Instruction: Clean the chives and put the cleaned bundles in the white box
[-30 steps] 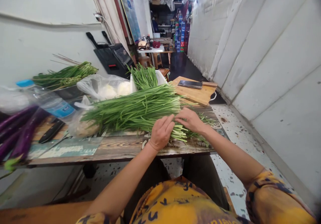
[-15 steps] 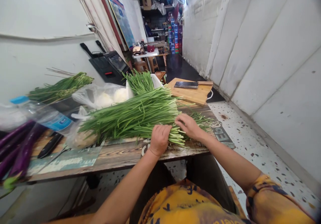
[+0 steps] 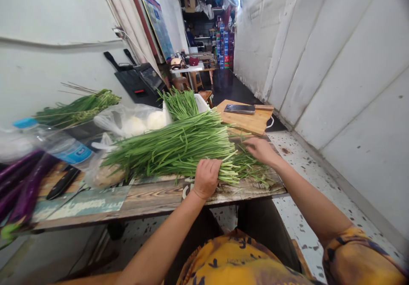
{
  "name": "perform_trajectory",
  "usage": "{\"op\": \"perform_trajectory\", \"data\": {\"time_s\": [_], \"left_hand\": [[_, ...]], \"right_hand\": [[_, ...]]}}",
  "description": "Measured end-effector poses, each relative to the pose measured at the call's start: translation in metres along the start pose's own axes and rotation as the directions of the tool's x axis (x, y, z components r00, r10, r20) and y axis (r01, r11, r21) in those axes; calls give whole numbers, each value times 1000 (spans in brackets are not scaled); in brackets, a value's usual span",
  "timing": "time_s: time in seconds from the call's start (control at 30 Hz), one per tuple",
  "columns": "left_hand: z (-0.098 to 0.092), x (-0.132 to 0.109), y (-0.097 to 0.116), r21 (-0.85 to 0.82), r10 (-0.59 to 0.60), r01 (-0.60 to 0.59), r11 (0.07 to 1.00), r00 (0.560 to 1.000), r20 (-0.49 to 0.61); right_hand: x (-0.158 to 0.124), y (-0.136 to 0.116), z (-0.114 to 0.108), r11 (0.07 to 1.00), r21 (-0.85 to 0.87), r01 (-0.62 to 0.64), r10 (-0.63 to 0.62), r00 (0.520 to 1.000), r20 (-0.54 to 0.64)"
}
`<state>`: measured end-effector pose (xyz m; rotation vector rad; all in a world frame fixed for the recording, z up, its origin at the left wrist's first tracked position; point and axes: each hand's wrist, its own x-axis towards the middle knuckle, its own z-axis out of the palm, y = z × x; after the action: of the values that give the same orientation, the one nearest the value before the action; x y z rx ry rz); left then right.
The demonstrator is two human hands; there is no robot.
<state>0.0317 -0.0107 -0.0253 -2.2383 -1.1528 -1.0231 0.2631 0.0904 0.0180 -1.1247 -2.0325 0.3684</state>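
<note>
A big bundle of green chive stalks (image 3: pixel 172 146) lies across the wooden table (image 3: pixel 143 197), cut ends toward me. My left hand (image 3: pixel 207 177) is curled closed on the pale stalk ends at the bundle's near end. My right hand (image 3: pixel 261 149) is farther right, over a pile of loose green trimmings (image 3: pixel 249 165), its fingers pinched on a thin stalk that runs back toward the bundle.
A wooden cutting board (image 3: pixel 247 119) with a cleaver (image 3: pixel 244 108) lies at the table's far right. Plastic bags (image 3: pixel 134 121), a water bottle (image 3: pixel 54 142), purple eggplants (image 3: pixel 19 187), a black-handled knife (image 3: pixel 62 183) and more greens (image 3: pixel 76 108) crowd the left. A white wall runs along the right.
My right hand has moved away from the bundle's end to the right, drawing a stalk out over the trimmings. My left hand stays clenched on the stalk ends.
</note>
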Motion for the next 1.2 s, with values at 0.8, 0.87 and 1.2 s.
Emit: {"op": "perform_trajectory", "data": {"time_s": [0.8,0.87,1.2], "left_hand": [[-2,-2,-2,-100,-74,71,992,997,-26],[-3,-2,-3,-86,-69,66,994,997,-34],[-5,5,0,56,103,-104,993,995,16]], "right_hand": [[-13,-41,24,933,346,104,-105,994,-18],[-9,-33,19,958,277,-66,95,991,-92],[-14,-50,9,962,-1,273,-255,901,351]]}}
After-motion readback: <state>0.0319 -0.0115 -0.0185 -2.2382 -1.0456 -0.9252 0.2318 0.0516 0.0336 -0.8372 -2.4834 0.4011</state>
